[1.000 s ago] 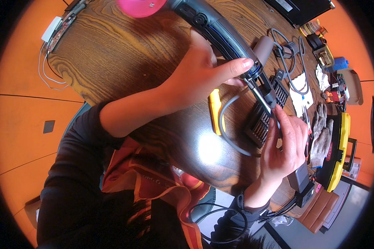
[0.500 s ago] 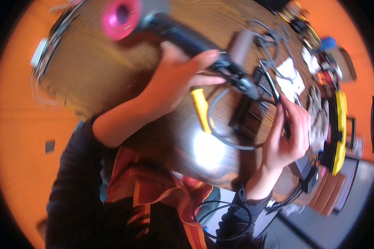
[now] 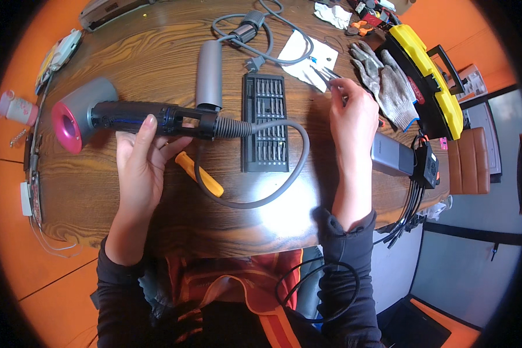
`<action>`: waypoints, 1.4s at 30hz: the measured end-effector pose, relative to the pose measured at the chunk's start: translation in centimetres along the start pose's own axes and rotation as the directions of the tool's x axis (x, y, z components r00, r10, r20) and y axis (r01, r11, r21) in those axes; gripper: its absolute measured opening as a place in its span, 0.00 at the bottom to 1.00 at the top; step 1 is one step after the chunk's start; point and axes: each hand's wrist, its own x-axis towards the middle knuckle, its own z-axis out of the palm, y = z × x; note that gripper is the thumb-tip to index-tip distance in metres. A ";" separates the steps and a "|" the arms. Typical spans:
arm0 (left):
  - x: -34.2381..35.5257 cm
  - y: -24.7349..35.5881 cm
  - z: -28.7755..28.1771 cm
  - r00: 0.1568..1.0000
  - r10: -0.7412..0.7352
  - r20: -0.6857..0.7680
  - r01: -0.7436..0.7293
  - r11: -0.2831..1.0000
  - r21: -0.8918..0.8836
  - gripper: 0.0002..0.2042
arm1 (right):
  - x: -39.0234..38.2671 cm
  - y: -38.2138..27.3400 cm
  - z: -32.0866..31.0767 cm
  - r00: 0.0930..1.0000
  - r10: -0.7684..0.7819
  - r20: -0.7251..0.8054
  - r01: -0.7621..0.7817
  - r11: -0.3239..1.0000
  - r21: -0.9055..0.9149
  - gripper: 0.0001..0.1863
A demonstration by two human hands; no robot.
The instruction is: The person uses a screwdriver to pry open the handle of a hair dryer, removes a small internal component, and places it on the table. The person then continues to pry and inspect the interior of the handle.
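Observation:
My left hand (image 3: 140, 159) is closed on the handle of a hair dryer (image 3: 134, 115) with a grey head and pink nozzle ring. The handle lies sideways with its dark inner part bare, and a ribbed sleeve leads into the grey cord. A loose grey tube-shaped handle cover (image 3: 209, 75) is just beyond it. In my right hand (image 3: 354, 116) a pair of tweezers (image 3: 325, 76) is pinched, its tips over a white cloth or paper (image 3: 296, 51) bearing small bits. Under the cord's loop lies a black screwdriver bit case (image 3: 265, 124); an orange-yellow screwdriver (image 3: 200, 175) is beside my left hand.
Far back, the coiled grey cord ends in a plug (image 3: 254, 64). Grey work gloves (image 3: 388, 84) and a black and yellow toolbox (image 3: 429, 81) stand at the right. A grey box (image 3: 392, 155) and a black adapter (image 3: 427, 167) with cables sit near the right edge.
My right hand, with the tweezers, has moved from the cord end of the dryer's handle to the white sheet. The dryer is now held lower and more level. The view has also turned.

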 end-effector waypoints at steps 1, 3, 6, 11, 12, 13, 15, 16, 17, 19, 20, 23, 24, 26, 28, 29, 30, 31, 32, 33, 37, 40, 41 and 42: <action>0.1 0.0 0.0 1.000 0.001 0.005 -0.001 1.000 -0.014 0.11 | 0.0 0.0 0.0 1.000 0.015 0.005 -0.016 1.000 0.027 0.04; 0.1 0.0 -0.1 1.000 -0.005 0.005 0.005 0.999 -0.033 0.10 | 0.1 0.0 -0.1 1.000 -0.020 -0.022 0.019 0.999 -0.047 0.05; 0.2 0.1 -0.1 1.000 -0.001 -0.008 0.000 0.999 -0.041 0.10 | 0.1 0.0 -0.1 0.999 -0.029 -0.040 0.026 0.998 -0.060 0.05; 0.2 0.1 -0.1 1.000 0.003 -0.004 -0.004 0.998 -0.062 0.09 | 0.0 -0.4 -0.1 0.999 0.014 -0.039 -0.014 1.000 -0.007 0.04; 0.2 0.1 -0.1 1.000 0.009 0.004 -0.009 0.999 -0.050 0.09 | -0.1 -0.6 -0.1 1.000 0.026 -0.005 -0.026 0.999 0.042 0.04; 0.2 0.1 -0.1 1.000 0.011 0.009 -0.011 0.999 -0.049 0.09 | -0.3 -0.8 -0.1 0.999 0.029 0.028 -0.032 0.996 0.088 0.05; 0.2 0.1 -0.1 1.000 0.009 0.020 -0.008 0.999 -0.052 0.09 | -0.7 -1.4 0.2 1.000 0.001 0.031 -0.004 0.995 0.098 0.06; 0.3 0.1 -0.2 1.000 0.005 0.026 -0.004 0.998 -0.057 0.10 | -0.9 -1.8 0.3 0.998 0.013 0.065 -0.020 0.994 0.106 0.07; 0.3 0.1 -0.2 1.000 -0.001 0.030 0.003 0.997 -0.079 0.10 | -1.2 -2.0 0.5 0.998 -0.004 0.057 -0.002 0.995 0.104 0.08; 0.2 -0.1 -0.2 1.000 -0.007 0.005 0.007 0.999 -0.047 0.10 | -1.7 -2.5 0.7 0.991 0.032 0.132 -0.047 0.993 0.108 0.10; 0.2 -0.1 -0.3 1.000 0.001 0.009 0.000 0.999 -0.052 0.09 | -1.8 -2.6 0.8 0.989 0.031 0.144 -0.044 0.996 0.083 0.10; 0.4 -0.3 -0.3 1.000 0.004 0.009 -0.003 0.998 -0.065 0.09 | -2.1 -2.7 0.6 0.978 0.054 0.203 -0.057 0.998 0.008 0.13; 0.5 -0.3 -0.3 1.000 0.000 0.009 0.001 0.998 -0.066 0.10 | -2.1 -2.7 0.5 0.969 0.074 0.234 -0.077 0.997 0.002 0.13; 0.6 -0.4 -0.2 1.000 -0.005 0.007 0.005 0.998 -0.069 0.12 | -1.9 -2.7 0.5 0.967 0.064 0.245 -0.077 0.996 0.041 0.13; 0.7 -0.4 -0.1 1.000 -0.002 0.004 0.002 0.997 -0.073 0.13 | -1.2 -2.5 0.8 0.984 0.057 0.168 -0.064 0.997 0.031 0.12; 0.7 -0.4 -0.1 1.000 -0.003 0.021 0.004 0.997 -0.083 0.13 | -0.7 -2.5 1.2 0.987 0.068 0.148 -0.073 0.997 0.027 0.11; 0.7 -0.5 -0.1 0.999 -0.006 0.036 0.009 0.996 -0.090 0.13 | -0.2 -2.5 1.8 0.990 0.045 0.134 -0.049 0.998 0.029 0.11; 0.7 -0.5 0.0 0.999 0.000 0.048 0.003 0.999 -0.052 0.10 | 0.5 -2.4 2.5 0.992 0.032 0.124 -0.036 0.999 0.029 0.10; 0.7 -0.5 0.0 0.999 0.001 0.044 0.002 0.998 -0.063 0.11 | 1.0 -2.4 3.2 0.994 0.023 0.102 -0.026 0.999 0.035 0.10; 0.7 -0.6 0.1 0.999 0.003 0.042 0.000 0.997 -0.074 0.13 | 1.4 -2.4 4.0 0.987 0.061 0.145 -0.063 0.998 0.005 0.10; 0.6 -0.5 0.2 0.999 0.005 0.032 -0.002 0.996 -0.088 0.16 | 2.2 -2.4 5.9 0.984 0.067 0.165 -0.068 0.998 0.000 0.08; 0.6 -0.4 0.2 0.999 0.004 0.032 0.000 0.995 -0.098 0.16 | 2.2 -2.5 6.2 0.981 0.062 0.186 -0.068 0.997 0.030 0.07; 0.5 -0.4 0.2 1.000 0.006 0.027 -0.003 0.995 -0.101 0.16 | 2.2 -2.5 6.2 0.978 0.063 0.200 -0.072 0.997 0.040 0.06; 0.5 -0.4 0.2 1.000 -0.003 0.022 0.005 0.994 -0.106 0.16 | 2.1 -2.5 6.2 0.974 0.063 0.218 -0.076 0.996 0.055 0.06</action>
